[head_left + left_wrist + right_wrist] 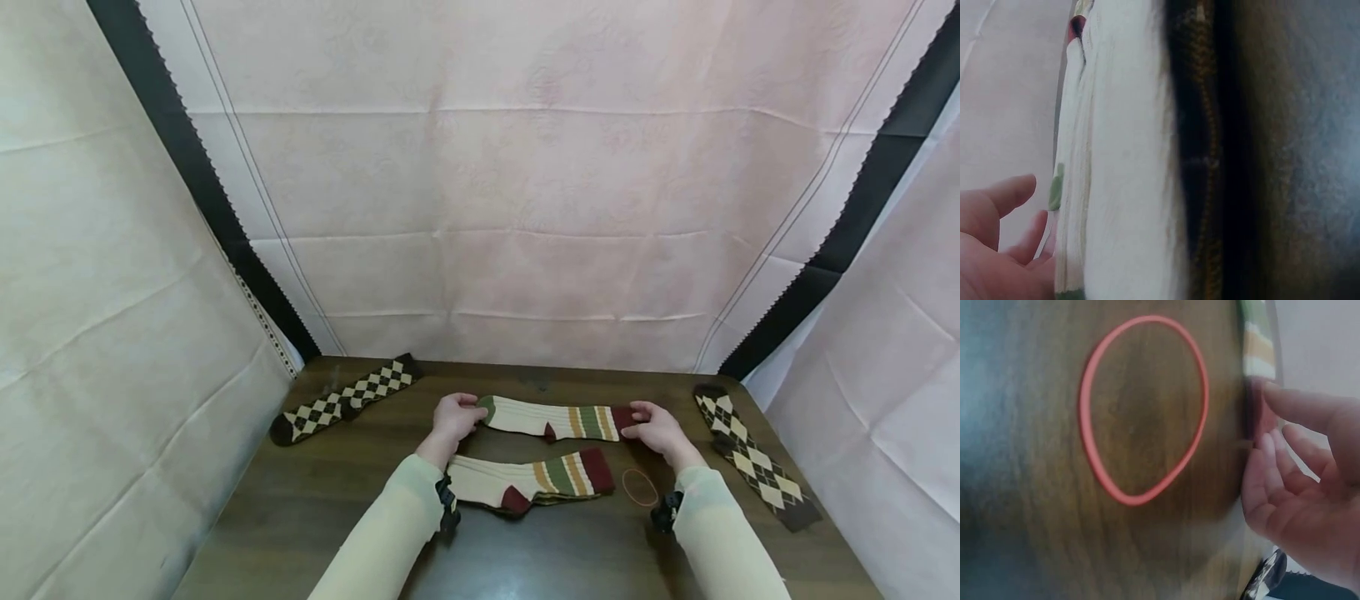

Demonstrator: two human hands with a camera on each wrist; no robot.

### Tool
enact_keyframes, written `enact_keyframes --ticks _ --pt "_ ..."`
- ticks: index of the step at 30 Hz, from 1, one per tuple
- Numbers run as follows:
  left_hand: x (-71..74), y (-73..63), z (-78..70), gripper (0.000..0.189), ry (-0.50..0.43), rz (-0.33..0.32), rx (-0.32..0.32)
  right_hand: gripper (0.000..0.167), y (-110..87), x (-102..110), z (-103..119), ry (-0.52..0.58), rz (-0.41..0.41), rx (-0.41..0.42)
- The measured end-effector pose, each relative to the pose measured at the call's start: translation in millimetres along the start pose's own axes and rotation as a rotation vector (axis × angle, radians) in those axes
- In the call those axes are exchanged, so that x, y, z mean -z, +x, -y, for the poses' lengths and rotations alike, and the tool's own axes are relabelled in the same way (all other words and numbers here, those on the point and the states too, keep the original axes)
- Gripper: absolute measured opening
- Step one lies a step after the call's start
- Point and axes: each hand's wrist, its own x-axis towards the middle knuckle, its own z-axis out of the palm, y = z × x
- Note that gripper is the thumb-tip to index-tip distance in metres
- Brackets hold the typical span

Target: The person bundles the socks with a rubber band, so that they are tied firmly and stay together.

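A cream crew sock (525, 415) with a green toe, orange and green stripes and a maroon heel and cuff lies across the table. My left hand (456, 419) is at its toe; in the left wrist view the thumb and index finger are apart. At the other end my right hand (662, 432) touches the maroon cuff, thumb and fingertips spread. Nearer me lies a stack of matching striped socks (525, 479), its toe end hidden by my left wrist. A red rubber band (1087, 406) rests on the table beside the stack, below my right hand.
Dark argyle socks lie at both sides: some on the left (348, 400), some on the right (753, 454). The brown wooden table (360, 508) is bordered by pale fabric walls (525, 275) at the back and both sides.
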Motion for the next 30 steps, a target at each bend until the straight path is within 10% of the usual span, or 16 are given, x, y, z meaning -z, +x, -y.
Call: enact_keyframes --ticks 30 --pt "-11.2 4.5 4.9 0.007 0.18 -0.199 0.046 0.048 1.7 -3.7 -12.5 0.005 -0.025 -0.03"
